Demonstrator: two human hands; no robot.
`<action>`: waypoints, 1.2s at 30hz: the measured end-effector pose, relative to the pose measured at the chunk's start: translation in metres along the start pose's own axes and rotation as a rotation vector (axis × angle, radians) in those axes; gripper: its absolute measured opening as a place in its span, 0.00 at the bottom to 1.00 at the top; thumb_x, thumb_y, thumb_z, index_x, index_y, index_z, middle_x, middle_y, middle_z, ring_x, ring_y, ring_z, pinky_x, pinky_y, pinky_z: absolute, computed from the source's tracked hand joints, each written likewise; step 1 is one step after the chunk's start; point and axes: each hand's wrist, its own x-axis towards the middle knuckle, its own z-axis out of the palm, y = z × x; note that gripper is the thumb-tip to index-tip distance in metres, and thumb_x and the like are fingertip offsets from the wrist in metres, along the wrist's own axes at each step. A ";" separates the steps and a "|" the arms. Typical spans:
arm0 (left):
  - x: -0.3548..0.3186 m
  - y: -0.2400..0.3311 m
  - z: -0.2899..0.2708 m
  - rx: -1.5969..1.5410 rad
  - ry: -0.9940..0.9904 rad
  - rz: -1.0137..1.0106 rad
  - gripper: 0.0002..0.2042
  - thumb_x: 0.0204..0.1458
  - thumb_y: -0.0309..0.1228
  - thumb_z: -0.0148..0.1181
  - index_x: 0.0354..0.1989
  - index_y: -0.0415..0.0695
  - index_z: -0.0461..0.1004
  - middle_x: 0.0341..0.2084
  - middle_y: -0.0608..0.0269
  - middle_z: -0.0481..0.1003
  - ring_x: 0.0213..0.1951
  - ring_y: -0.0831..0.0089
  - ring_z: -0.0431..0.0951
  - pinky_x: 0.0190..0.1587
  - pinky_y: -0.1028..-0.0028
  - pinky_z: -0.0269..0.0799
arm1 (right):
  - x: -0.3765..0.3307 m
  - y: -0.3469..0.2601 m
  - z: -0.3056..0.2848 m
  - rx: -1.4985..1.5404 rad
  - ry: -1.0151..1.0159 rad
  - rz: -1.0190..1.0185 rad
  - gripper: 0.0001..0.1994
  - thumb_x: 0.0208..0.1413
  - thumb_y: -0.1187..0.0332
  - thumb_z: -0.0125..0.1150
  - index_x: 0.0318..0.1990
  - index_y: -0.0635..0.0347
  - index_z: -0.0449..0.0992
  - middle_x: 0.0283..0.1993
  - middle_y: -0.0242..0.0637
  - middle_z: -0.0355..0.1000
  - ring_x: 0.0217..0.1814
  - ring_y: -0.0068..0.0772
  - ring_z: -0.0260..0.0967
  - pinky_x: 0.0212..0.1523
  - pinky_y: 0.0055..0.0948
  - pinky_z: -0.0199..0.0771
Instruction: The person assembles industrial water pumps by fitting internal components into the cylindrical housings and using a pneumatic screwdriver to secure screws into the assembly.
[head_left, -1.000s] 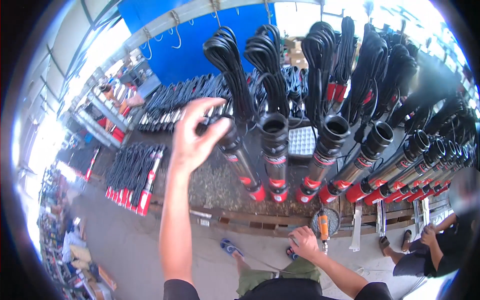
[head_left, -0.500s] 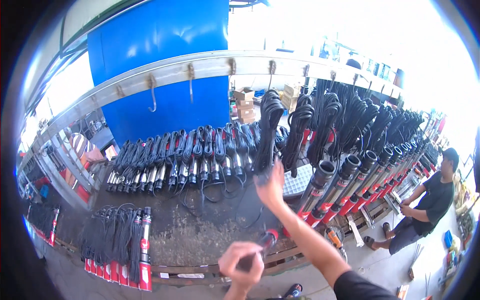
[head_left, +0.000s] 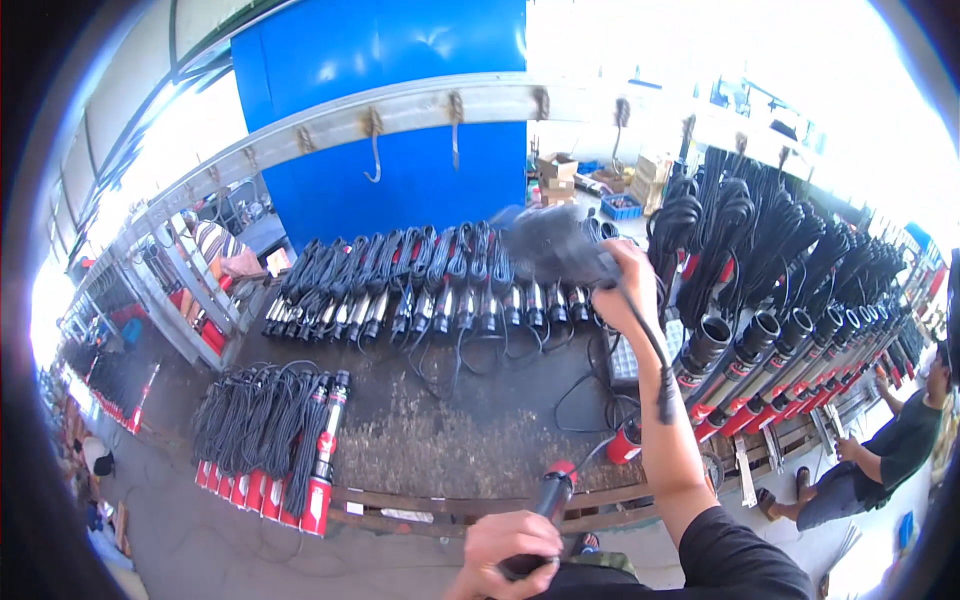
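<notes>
My left hand (head_left: 512,548) is closed round the dark end of a tube-shaped pump (head_left: 553,492), low in front of me. The tube tilts away toward the table, its red collar at the far end. A thin black cable runs from near that collar. My right hand (head_left: 628,288), arm stretched out, grips a bundle of coiled black cable (head_left: 560,245), smeared by motion, above the table's back row. From this hand a loose cable end (head_left: 666,396) with a thicker tip hangs against my forearm. Part of the left fingers' grip is hidden.
Coiled cables with steel tubes (head_left: 440,310) line the table's back. More red-and-steel pumps (head_left: 765,335) stand at right, cables hung above; others (head_left: 325,440) sit front left. A rail with hooks (head_left: 375,140) crosses overhead. A person (head_left: 900,445) sits at right.
My right hand has lifted the cable bundle off the hanging row, up and away from me. My left hand has moved slightly down and right with the pump. The whole view has shifted.
</notes>
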 end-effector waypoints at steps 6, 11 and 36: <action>0.000 -0.009 0.036 -0.008 0.272 0.006 0.09 0.42 0.25 0.68 0.29 0.34 0.76 0.21 0.53 0.77 0.22 0.59 0.80 0.28 0.62 0.80 | -0.127 0.046 0.013 -0.236 -0.674 -0.159 0.25 0.45 0.71 0.61 0.54 0.65 0.69 0.44 0.53 0.74 0.55 0.51 0.70 0.59 0.45 0.65; -0.003 0.011 0.037 0.107 0.312 -0.039 0.12 0.57 0.36 0.60 0.32 0.38 0.73 0.22 0.53 0.76 0.24 0.62 0.79 0.30 0.64 0.76 | -0.287 0.020 -0.040 1.042 -1.046 1.400 0.19 0.62 0.52 0.60 0.34 0.63 0.76 0.29 0.30 0.69 0.28 0.23 0.66 0.27 0.31 0.67; -0.002 -0.021 -0.039 -0.089 0.100 -0.008 0.10 0.54 0.32 0.56 0.30 0.35 0.72 0.21 0.51 0.76 0.21 0.58 0.80 0.27 0.62 0.78 | -0.345 0.124 0.161 -0.129 -0.963 -0.214 0.28 0.40 0.46 0.72 0.45 0.55 0.75 0.48 0.37 0.70 0.53 0.42 0.66 0.56 0.42 0.62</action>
